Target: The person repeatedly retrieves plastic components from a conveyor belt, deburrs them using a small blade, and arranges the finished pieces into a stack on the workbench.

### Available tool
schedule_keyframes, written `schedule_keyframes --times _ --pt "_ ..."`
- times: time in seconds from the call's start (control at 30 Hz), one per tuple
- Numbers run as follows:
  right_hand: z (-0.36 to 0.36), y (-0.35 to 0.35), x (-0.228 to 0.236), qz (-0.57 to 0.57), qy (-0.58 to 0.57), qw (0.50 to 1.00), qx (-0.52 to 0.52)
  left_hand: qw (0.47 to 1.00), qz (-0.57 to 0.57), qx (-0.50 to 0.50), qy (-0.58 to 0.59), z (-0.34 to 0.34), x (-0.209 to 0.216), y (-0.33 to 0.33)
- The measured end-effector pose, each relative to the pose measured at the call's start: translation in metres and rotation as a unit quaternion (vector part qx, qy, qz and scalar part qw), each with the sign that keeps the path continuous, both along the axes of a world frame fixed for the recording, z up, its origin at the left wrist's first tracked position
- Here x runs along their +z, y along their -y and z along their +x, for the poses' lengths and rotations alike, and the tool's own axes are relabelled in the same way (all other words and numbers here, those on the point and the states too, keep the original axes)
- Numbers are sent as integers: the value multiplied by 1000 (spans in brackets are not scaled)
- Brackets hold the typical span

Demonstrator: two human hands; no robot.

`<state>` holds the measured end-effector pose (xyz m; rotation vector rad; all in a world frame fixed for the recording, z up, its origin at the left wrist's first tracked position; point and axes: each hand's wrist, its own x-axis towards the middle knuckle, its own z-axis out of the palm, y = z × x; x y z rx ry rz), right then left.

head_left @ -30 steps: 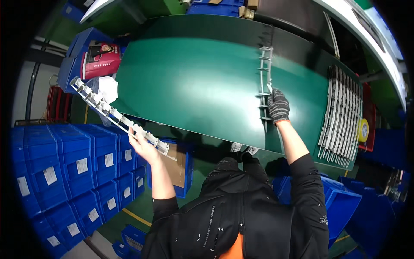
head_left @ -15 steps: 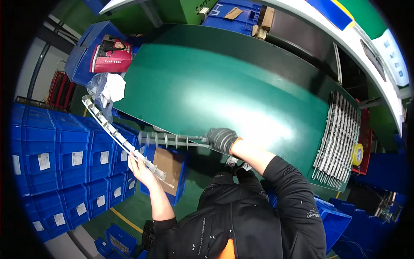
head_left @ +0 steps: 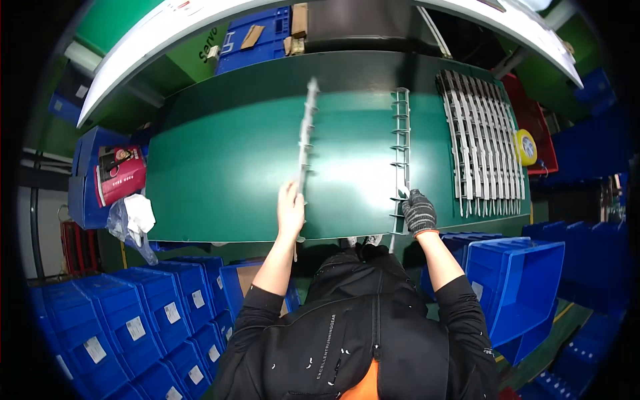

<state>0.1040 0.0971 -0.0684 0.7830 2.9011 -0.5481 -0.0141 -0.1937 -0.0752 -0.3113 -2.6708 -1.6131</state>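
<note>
Since half a second ago you have swung the grey notched strip in off the left edge, and your bare left hand now grips its near end, closed around it. It stands on edge over the green bench, long axis running straight away from you. Your gloved right hand is closed on the near end of a second strip, lying flat and parallel, beside the row of laid strips.
</note>
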Motion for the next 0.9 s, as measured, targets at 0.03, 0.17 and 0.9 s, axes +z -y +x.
schedule_keyframes --times 0.03,0.17,0.9 --pt "2 -5 4 -35 23 999 -2 997 -34 -59 41 -7 -23 -7" --pt "14 -11 8 -138 -139 978 -77 959 94 -128 236 -17 -3 -63" --pt "49 15 79 -576 -277 736 -222 762 383 -158 499 47 92 -158"
